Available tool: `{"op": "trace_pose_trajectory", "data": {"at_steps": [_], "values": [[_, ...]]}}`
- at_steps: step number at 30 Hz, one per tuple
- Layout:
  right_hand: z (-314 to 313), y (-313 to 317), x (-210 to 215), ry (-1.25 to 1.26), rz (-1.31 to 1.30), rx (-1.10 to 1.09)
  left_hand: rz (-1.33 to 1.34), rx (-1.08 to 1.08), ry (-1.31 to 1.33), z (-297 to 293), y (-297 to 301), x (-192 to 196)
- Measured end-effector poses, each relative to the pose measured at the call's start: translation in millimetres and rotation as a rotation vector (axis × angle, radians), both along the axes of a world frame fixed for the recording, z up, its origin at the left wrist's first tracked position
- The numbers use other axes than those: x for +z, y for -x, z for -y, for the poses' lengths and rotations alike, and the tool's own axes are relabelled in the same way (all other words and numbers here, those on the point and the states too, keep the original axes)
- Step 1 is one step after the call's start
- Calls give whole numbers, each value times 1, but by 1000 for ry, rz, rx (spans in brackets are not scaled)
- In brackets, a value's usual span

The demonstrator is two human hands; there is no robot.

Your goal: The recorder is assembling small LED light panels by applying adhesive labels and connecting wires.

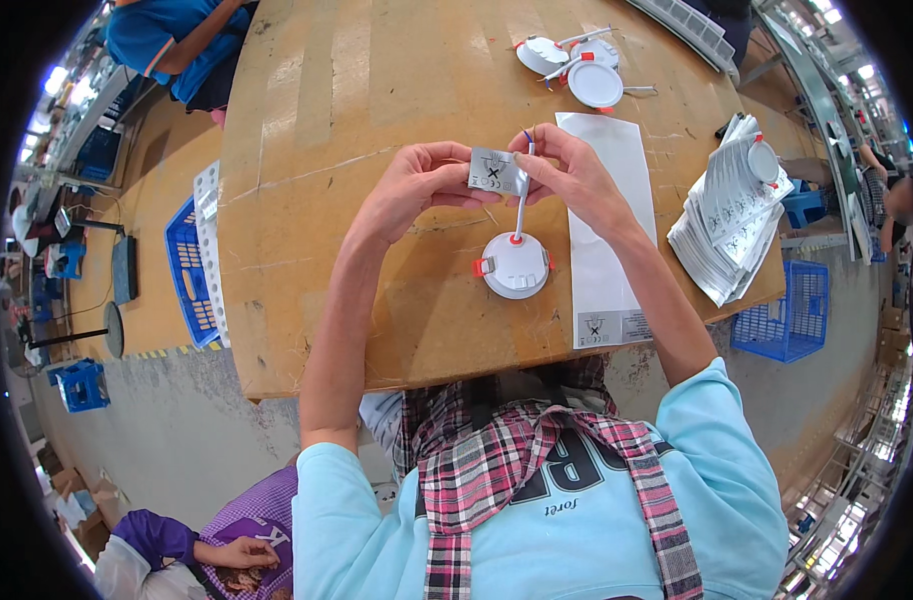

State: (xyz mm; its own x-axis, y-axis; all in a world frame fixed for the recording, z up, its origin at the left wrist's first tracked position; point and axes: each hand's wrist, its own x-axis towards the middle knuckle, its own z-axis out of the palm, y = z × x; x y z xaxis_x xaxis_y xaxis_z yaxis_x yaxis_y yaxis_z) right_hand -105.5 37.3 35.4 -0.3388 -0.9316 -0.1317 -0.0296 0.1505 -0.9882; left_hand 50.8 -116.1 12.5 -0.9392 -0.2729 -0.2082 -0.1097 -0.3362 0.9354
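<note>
A small silver-grey label with printed symbols is pinched in my left hand, between thumb and fingers. My right hand is closed on a white cable, its thumb close to the label's right edge, where the label meets the cable. The cable runs down to a round white downlight with red-tipped clips at its sides, lying back up on the table. Whether the label is stuck to the cable cannot be told. Right of the lamp lies a long white label sheet, partly under my right forearm.
Several round white downlights lie at the table's far side. At the right, a fanned pile of label sheets carries another lamp. Blue crates stand beyond the table. A person in blue sits at far left; another in purple is near left.
</note>
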Motion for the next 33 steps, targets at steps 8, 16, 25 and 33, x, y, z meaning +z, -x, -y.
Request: {"op": "trace_pose_trajectory", "data": {"at_steps": [8, 16, 25, 33], "values": [[3, -8, -7, 137, -330, -288, -29, 11, 12, 1, 1, -2], [3, -35, 12, 330, -1147, -192, -33, 55, 50, 0, 2, -5], [7, -35, 2, 257, -1206, -167, -27, 47, 69, -5, 3, -2], [-3, -30, -13, 288, -704, -292, -17, 83, 3, -3, 6, -10]]}}
